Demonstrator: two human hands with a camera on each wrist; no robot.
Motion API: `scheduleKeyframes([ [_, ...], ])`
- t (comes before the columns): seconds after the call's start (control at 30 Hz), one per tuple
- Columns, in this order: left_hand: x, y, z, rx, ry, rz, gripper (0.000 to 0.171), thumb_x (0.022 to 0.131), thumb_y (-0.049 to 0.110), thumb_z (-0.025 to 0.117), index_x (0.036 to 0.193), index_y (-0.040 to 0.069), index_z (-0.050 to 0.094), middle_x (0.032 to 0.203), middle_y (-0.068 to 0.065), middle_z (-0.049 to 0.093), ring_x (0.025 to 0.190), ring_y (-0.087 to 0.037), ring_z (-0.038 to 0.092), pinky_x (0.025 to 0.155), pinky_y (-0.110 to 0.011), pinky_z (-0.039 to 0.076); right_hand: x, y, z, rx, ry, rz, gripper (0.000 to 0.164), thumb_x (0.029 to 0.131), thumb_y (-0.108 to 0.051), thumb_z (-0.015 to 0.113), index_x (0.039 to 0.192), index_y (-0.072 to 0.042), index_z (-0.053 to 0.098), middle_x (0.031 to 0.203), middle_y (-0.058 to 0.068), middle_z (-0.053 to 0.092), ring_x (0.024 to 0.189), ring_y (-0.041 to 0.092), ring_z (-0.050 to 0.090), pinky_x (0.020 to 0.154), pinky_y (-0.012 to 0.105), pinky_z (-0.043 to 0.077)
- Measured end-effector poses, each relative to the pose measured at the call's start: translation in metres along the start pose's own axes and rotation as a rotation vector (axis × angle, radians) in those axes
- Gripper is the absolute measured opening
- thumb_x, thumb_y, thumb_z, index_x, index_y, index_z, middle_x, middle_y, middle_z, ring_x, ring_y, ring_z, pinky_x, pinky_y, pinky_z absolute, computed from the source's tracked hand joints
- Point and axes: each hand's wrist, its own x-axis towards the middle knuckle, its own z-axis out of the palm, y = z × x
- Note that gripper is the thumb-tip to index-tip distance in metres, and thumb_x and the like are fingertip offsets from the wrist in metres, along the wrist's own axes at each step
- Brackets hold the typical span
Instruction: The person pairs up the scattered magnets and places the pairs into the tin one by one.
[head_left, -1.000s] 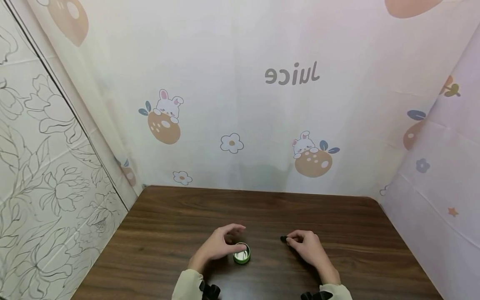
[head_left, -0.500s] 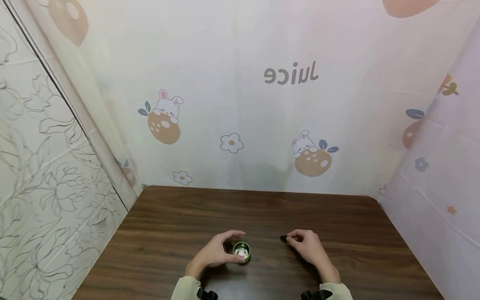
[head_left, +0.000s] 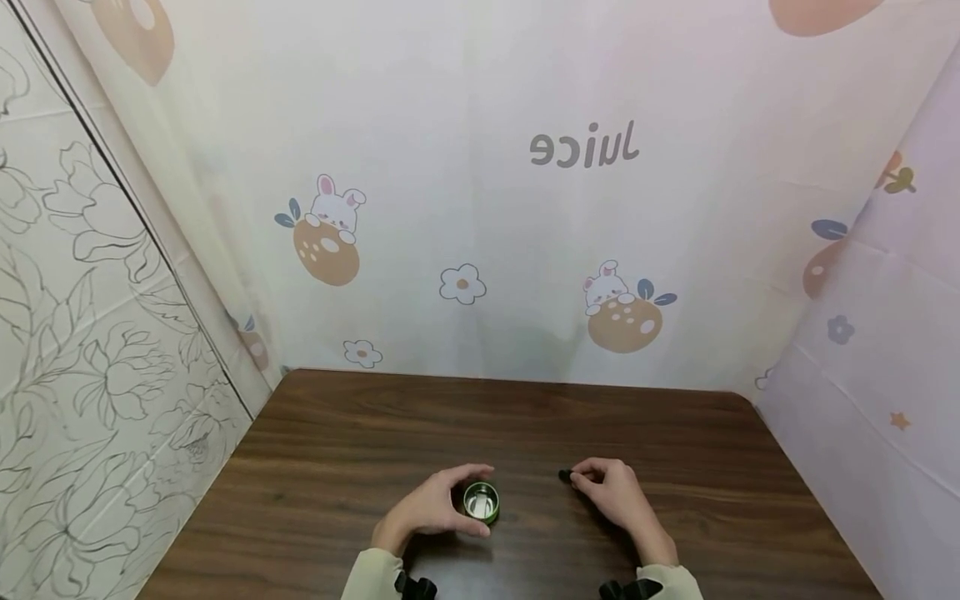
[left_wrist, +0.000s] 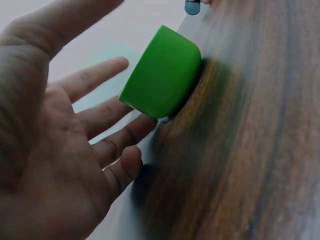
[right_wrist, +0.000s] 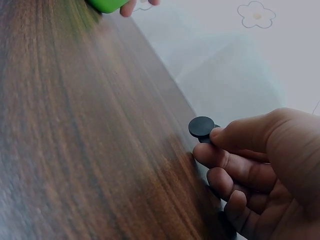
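A small round green tin [head_left: 492, 518] with a silvery inside stands upright on the table. My left hand [head_left: 431, 504] is held around its left side, thumb in front and fingers behind. In the left wrist view the fingers [left_wrist: 95, 80] are extended and the tin's green wall [left_wrist: 162, 72] shows whole; contact cannot be made out. Further right, my right hand [head_left: 611, 492] pinches a small black piece with a flat round head [right_wrist: 201, 127] between thumb and forefinger, low over the table. Its other end is hidden by the fingertips.
Both hands work above a dark wood-grain table [head_left: 360, 417]. Behind it hangs a pale printed curtain [head_left: 465, 208]. More patterned cloth closes off the left [head_left: 112, 350] and right [head_left: 862, 375] sides. Black camera straps [head_left: 415, 587] sit at the wrists.
The left thumb has come away from over the tin's rim to its near side, and the fingers have spread around it. The right hand keeps its pinch and has hardly moved.
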Motion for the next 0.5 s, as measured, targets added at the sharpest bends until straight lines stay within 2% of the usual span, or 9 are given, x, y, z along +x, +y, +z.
scheduleKeyframes([
  [0.13, 0.0021, 0.0043, -0.0023, 0.062, -0.068, -0.049, 0.092, 0.077, 0.036, 0.092, 0.155, 0.028, 0.046, 0.150, 0.008, 0.054, 0.143, -0.025, 0.046, 0.114, -0.052, 0.041, 0.0015, 0.0005, -0.0004, -0.005, 0.008, -0.006, 0.005, 0.094, -0.015, 0.075, 0.095, -0.017, 0.080, 0.087, -0.006, 0.076, 0.073, 0.007, 0.062, 0.066, 0.027, 0.049],
  [0.2, 0.0034, 0.0064, -0.0038, 0.069, -0.091, -0.065, 0.093, 0.076, 0.030, 0.094, 0.155, 0.029, 0.046, 0.150, 0.009, 0.053, 0.147, -0.029, 0.041, 0.117, -0.058, 0.036, 0.0021, 0.0008, -0.0005, -0.007, 0.014, -0.008, 0.005, 0.094, -0.015, 0.075, 0.094, -0.017, 0.080, 0.087, -0.006, 0.075, 0.072, 0.007, 0.062, 0.066, 0.026, 0.048],
  [0.27, 0.0044, 0.0078, -0.0052, 0.056, -0.102, -0.073, 0.094, 0.074, 0.022, 0.094, 0.155, 0.029, 0.046, 0.150, 0.009, 0.053, 0.148, -0.030, 0.040, 0.118, -0.059, 0.034, 0.0019, 0.0007, -0.0004, -0.012, 0.020, -0.016, 0.005, 0.094, -0.015, 0.075, 0.094, -0.017, 0.080, 0.086, -0.006, 0.075, 0.072, 0.007, 0.061, 0.065, 0.026, 0.048],
  [0.33, 0.0045, 0.0085, -0.0060, 0.050, -0.103, -0.079, 0.093, 0.074, 0.019, 0.094, 0.154, 0.029, 0.047, 0.148, 0.009, 0.054, 0.146, -0.029, 0.042, 0.116, -0.056, 0.037, 0.0015, 0.0007, 0.0001, -0.010, 0.019, -0.015, 0.005, 0.094, -0.015, 0.075, 0.094, -0.016, 0.080, 0.085, -0.006, 0.075, 0.071, 0.007, 0.060, 0.065, 0.025, 0.047],
  [0.5, 0.0039, 0.0072, -0.0060, 0.044, -0.098, -0.071, 0.092, 0.074, 0.020, 0.094, 0.154, 0.027, 0.048, 0.149, 0.008, 0.055, 0.140, -0.021, 0.048, 0.115, -0.046, 0.040, 0.0007, 0.0010, 0.0019, -0.005, 0.009, -0.006, 0.005, 0.094, -0.014, 0.075, 0.094, -0.017, 0.080, 0.086, -0.006, 0.075, 0.071, 0.007, 0.060, 0.065, 0.026, 0.047],
])
